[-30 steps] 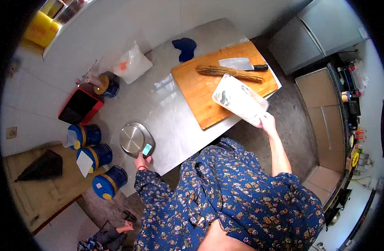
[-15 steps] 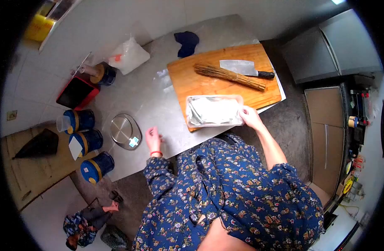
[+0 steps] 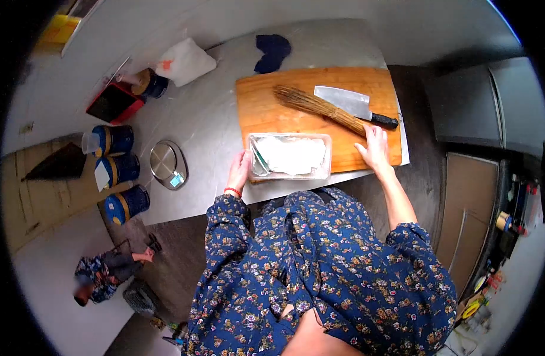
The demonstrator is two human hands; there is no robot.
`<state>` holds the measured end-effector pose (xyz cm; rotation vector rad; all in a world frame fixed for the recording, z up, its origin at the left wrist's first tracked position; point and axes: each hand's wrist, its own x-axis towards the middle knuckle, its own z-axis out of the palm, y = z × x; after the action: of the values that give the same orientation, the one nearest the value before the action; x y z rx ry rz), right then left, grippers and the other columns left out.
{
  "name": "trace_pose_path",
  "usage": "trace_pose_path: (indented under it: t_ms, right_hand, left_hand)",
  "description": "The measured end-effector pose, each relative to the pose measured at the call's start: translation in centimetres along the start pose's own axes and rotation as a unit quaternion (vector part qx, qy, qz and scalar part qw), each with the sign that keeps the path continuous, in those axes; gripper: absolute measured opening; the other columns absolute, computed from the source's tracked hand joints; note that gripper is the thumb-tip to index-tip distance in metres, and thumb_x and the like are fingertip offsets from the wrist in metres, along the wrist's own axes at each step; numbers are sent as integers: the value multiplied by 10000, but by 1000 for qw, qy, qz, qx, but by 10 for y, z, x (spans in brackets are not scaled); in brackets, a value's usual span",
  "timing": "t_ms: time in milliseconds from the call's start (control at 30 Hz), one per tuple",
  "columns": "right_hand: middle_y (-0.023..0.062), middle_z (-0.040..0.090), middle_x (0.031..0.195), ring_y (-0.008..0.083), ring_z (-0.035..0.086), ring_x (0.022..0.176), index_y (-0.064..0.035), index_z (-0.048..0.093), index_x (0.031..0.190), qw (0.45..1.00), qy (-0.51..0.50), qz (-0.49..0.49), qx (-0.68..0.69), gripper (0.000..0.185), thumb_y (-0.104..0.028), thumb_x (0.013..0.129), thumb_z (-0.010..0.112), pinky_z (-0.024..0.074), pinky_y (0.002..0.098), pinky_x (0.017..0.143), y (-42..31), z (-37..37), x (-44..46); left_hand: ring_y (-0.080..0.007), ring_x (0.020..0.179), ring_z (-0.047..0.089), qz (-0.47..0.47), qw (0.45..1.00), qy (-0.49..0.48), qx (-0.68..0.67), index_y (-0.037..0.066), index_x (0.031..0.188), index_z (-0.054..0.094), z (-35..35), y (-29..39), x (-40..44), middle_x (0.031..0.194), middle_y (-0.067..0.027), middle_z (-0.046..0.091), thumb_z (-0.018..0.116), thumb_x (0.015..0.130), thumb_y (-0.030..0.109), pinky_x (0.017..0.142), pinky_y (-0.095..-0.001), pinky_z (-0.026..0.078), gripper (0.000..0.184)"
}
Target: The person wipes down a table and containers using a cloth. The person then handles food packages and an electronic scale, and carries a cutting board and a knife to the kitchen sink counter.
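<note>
A clear plastic box (image 3: 330, 155) with white powdery-looking contents and a thin green-edged piece inside sits at the front edge of the wooden cutting board (image 3: 254, 110). My left hand (image 3: 240, 167), with a red string on the wrist, grips the box's left end. On the board lies a bamboo brush (image 3: 311, 102), a bundle of thin sticks, tied near its right end. My right hand (image 3: 376, 149) is over the board by that tied end, thumb apart from the fingers; the fingertips reach the brush. Behind the brush lies a cleaver (image 3: 347, 102) with a black handle.
A digital scale (image 3: 168, 165) stands on the metal table (image 3: 207, 124) to the left. Several blue tubs (image 3: 127, 203) line its left side. A dark blue cloth (image 3: 272, 52) and a white bag (image 3: 186, 62) lie at the back. Another person (image 3: 109, 273) sits at lower left.
My right hand has let go of the box's right end and moved right to the brush's end. My left hand has come to the box's left end. The box sits slightly further left.
</note>
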<state>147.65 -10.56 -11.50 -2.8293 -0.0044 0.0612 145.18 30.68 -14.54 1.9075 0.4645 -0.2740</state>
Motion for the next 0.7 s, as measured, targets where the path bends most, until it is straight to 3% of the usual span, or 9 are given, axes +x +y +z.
trace_pose_path:
  t_ms: [100, 200, 333, 433, 533, 567, 700]
  right_hand:
    - [141, 501, 1139, 324, 464, 1069, -48, 488, 1248, 999, -17, -1, -42, 658, -181, 669, 771, 422, 409, 909, 0, -5, 16]
    - [134, 486, 1143, 309, 458, 1072, -52, 500, 1234, 996, -12, -33, -77, 642, -179, 667, 774, 414, 406, 907, -14, -6, 25]
    - [153, 525, 1055, 323, 480, 1024, -67, 537, 1173, 993, -96, -34, -64, 566, -140, 660, 764, 415, 419, 895, -9, 20, 35]
    - [165, 529, 1045, 350, 469, 1036, -55, 549, 1132, 995, -60, -70, 31, 504, -100, 666, 737, 411, 429, 904, -1, 14, 30]
    - [165, 516, 1067, 365, 457, 1041, -57, 546, 1139, 994, -34, -83, 69, 503, -66, 669, 724, 412, 429, 910, 2, 2, 32]
    - [164, 514, 1069, 365, 456, 1040, -60, 545, 1142, 993, -34, -86, 69, 507, -62, 668, 724, 412, 428, 910, 4, 0, 35]
    - [160, 512, 1071, 360, 462, 1035, -63, 550, 1151, 990, -10, -136, 35, 517, -43, 662, 717, 414, 421, 911, -5, -12, 68]
  left_hand:
    - [-190, 815, 619, -60, 989, -115, 74, -35, 1047, 614, 2, 27, -5, 882, -128, 668, 577, 876, 422, 744, -338, 481, 489]
    - [-183, 691, 612, 15, 993, -75, 89, -24, 934, 642, 6, 29, -12, 740, -104, 654, 635, 824, 424, 661, -356, 479, 462]
    - [-288, 773, 640, 67, 992, -20, 106, -24, 965, 628, 9, 16, -19, 812, -173, 658, 642, 814, 341, 708, -371, 480, 396]
    - [-199, 811, 612, 14, 992, 34, 124, -27, 1123, 586, 17, -2, -23, 949, -129, 654, 609, 856, 278, 721, -307, 481, 405]
    - [-188, 842, 598, -37, 995, 32, 84, -26, 1152, 564, 14, -6, -26, 967, -116, 642, 580, 869, 213, 736, -305, 473, 371]
    - [-149, 794, 571, -15, 997, 67, 46, -13, 1138, 570, 13, -4, -33, 890, -78, 626, 551, 891, 176, 709, -294, 463, 312]
    - [-86, 721, 498, -137, 980, 134, -58, 34, 1133, 561, -21, -20, -33, 844, -17, 566, 515, 929, 185, 642, -248, 451, 257]
